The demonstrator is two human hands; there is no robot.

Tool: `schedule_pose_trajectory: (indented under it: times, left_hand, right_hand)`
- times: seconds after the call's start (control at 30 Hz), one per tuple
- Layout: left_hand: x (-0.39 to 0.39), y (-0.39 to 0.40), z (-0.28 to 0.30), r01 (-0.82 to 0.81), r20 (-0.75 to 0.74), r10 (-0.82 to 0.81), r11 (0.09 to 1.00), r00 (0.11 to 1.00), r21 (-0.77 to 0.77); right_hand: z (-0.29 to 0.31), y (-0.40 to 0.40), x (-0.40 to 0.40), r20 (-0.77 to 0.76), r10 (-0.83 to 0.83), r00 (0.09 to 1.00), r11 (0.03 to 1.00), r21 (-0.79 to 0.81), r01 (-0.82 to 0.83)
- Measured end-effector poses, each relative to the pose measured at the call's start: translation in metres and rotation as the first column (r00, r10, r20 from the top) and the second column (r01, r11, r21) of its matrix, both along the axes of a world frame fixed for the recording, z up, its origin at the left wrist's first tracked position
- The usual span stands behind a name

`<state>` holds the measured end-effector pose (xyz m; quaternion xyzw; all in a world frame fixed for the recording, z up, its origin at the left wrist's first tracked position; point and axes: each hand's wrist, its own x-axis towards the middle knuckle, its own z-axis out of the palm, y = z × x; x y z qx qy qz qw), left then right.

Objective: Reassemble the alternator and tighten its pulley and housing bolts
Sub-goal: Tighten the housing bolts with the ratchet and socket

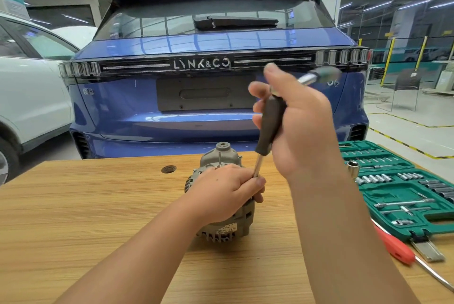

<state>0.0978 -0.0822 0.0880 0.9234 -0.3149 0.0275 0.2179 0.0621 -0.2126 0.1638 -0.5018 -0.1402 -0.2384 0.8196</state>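
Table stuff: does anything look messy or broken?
Nothing looks broken. The alternator stands upright on the table. One socket stands loose by the open case, and a red-handled tool lies beside it.

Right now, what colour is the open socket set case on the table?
Green, seen in the head view: the socket set case lies open at the table's right side.

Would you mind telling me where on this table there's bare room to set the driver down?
Free: table left of the alternator, below the round hole. Crowded: right side, with the socket case and red-handled tool.
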Motion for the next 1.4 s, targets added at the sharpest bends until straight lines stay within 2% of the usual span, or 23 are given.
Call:
schedule_pose_trajectory:
  times: [0.07,0.13,0.17,0.23,0.3,0.33,0.4,0.5,0.6,0.73,0.83,0.87,0.93,1.0,1.03,1.07,1.13,1.2,1.23,1.3,1.4]
  left_hand:
    - [0.001,0.0,-0.001,-0.001,-0.002,0.001,1.0,1.0,-0.006]
    - [0.002,0.0,-0.001,-0.002,-0.003,0.002,1.0,1.0,-0.007]
    - [0.002,0.0,-0.001,-0.004,-0.007,0.004,1.0,1.0,-0.014]
    - [0.003,0.0,-0.002,-0.014,-0.035,0.013,0.999,0.999,-0.044]
    - [0.003,0.001,-0.003,-0.023,-0.066,0.018,0.997,0.998,-0.078]
    - [0.002,0.001,-0.003,-0.026,-0.078,0.019,0.996,0.997,-0.088]
    - [0.001,0.002,-0.002,-0.032,-0.093,0.023,0.995,0.995,-0.099]
    - [0.001,0.001,-0.002,-0.038,-0.085,0.03,0.995,0.996,-0.093]
    - [0.002,0.0,-0.002,-0.038,-0.085,0.031,0.995,0.996,-0.092]
    - [0.001,-0.001,-0.001,-0.04,-0.084,0.033,0.995,0.996,-0.087]
    - [0.001,-0.001,-0.002,-0.042,-0.056,0.037,0.996,0.998,-0.078]
    - [0.0,-0.001,-0.002,-0.039,-0.049,0.035,0.997,0.998,-0.07]
    - [0.0,-0.001,-0.001,-0.023,-0.02,0.022,0.999,1.0,-0.036]
    - [0.0,-0.002,-0.001,-0.005,0.028,0.005,1.0,1.0,0.011]
    - [0.0,-0.002,-0.001,-0.003,0.04,0.002,1.0,0.999,0.026]
    - [0.0,-0.002,-0.001,-0.004,0.04,0.003,1.0,0.999,0.029]
    - [0.002,-0.002,-0.001,-0.004,0.036,0.004,1.0,0.999,0.012]
    - [0.003,-0.001,-0.002,-0.005,0.037,0.005,1.0,0.999,0.0]
    - [0.003,-0.001,-0.002,-0.006,0.035,0.006,1.0,0.999,-0.003]
    - [0.002,-0.001,-0.002,-0.011,0.022,0.011,1.0,1.0,-0.014]
    - [0.001,-0.001,-0.002,-0.018,-0.011,0.018,0.999,1.0,-0.031]
  right_hand:
    - [0.002,-0.011,0.0,-0.025,0.243,0.97,0.968,0.068,-0.241]
    - [0.0,-0.013,0.002,0.05,0.337,0.94,0.939,0.053,-0.339]
    - [-0.002,-0.01,0.003,0.091,0.314,0.945,0.949,0.011,-0.316]
    - [-0.008,0.001,0.008,0.16,0.128,0.979,0.984,-0.14,-0.106]
    - [-0.013,0.01,0.012,0.221,-0.034,0.975,0.957,-0.275,0.095]
    - [-0.014,0.013,0.013,0.239,-0.043,0.97,0.945,-0.307,0.117]
    - [-0.015,0.014,0.014,0.211,0.064,0.975,0.954,-0.299,0.002]
    - [-0.013,0.011,0.007,0.189,0.275,0.943,0.954,-0.173,-0.244]
    - [-0.009,0.007,0.008,0.191,0.304,0.933,0.95,-0.13,-0.283]
    - [0.001,0.005,0.019,0.008,0.088,0.996,0.953,-0.291,-0.082]
    - [-0.005,0.007,0.016,0.048,0.158,0.986,0.98,-0.129,-0.151]
    - [-0.007,0.008,0.015,0.087,0.13,0.988,0.99,-0.071,-0.124]
    - [-0.011,0.009,0.016,0.142,-0.079,0.987,0.996,-0.038,0.085]
    - [-0.01,0.01,0.015,0.164,-0.32,0.933,0.941,-0.062,0.334]
    - [-0.009,0.008,0.015,0.135,-0.343,0.93,0.933,-0.068,0.354]
    - [-0.007,0.006,0.013,0.078,-0.273,0.959,0.959,-0.057,0.277]
    - [-0.002,-0.003,0.01,-0.035,0.069,0.997,0.997,0.038,-0.067]
    - [0.0,-0.011,0.008,-0.017,0.325,0.946,0.94,0.118,-0.321]
    - [-0.001,-0.012,0.009,0.022,0.36,0.933,0.926,0.111,-0.36]
    - [-0.007,-0.005,0.013,0.094,0.27,0.958,0.962,0.013,-0.272]
    - [-0.017,0.008,0.018,0.233,0.005,0.973,0.981,-0.19,0.041]
